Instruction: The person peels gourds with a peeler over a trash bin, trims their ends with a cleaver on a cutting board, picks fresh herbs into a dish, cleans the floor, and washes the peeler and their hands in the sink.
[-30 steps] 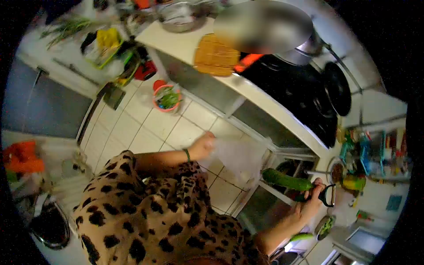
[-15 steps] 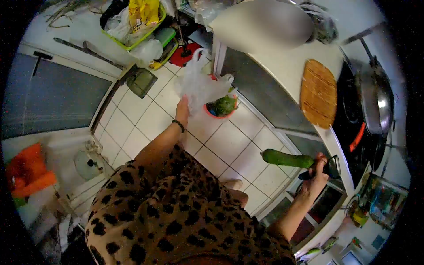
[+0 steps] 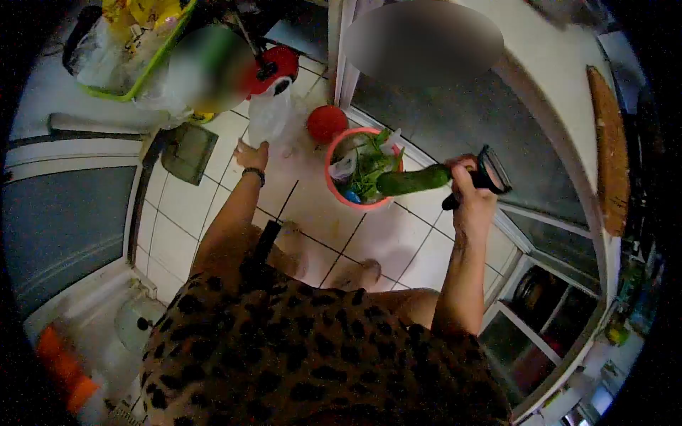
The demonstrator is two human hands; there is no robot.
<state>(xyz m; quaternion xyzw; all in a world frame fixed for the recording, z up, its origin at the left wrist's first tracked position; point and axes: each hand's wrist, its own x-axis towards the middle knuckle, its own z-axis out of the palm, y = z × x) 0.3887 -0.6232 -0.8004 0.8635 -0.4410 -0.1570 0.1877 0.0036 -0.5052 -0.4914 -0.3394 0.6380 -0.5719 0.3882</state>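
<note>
My right hand [image 3: 472, 192] is closed around a green zucchini [image 3: 415, 182] and a black-handled peeler [image 3: 497, 172]. The zucchini points left, its far end over the rim of a pink-red bin [image 3: 329, 170] on the floor. Leafy green scraps [image 3: 369, 167] and pale plastic fill that bin. On the left, my left hand [image 3: 252, 156] grips a thin white plastic bag [image 3: 271, 119], which hangs near the floor. Its fingertips are partly hidden by the bag.
A red round object [image 3: 327, 124] sits behind the bin. A wooden cutting board [image 3: 607, 153] lies on the counter [image 3: 543, 67] at right. A green-rimmed basket [image 3: 145, 74] with bags stands upper left, a dustpan [image 3: 188, 153] below it. Cabinet doors line the right side.
My left hand has moved left with the plastic bag, away from the bin, uncovering the scraps. My right hand has brought the zucchini and peeler over to the bin. The view has shifted.
</note>
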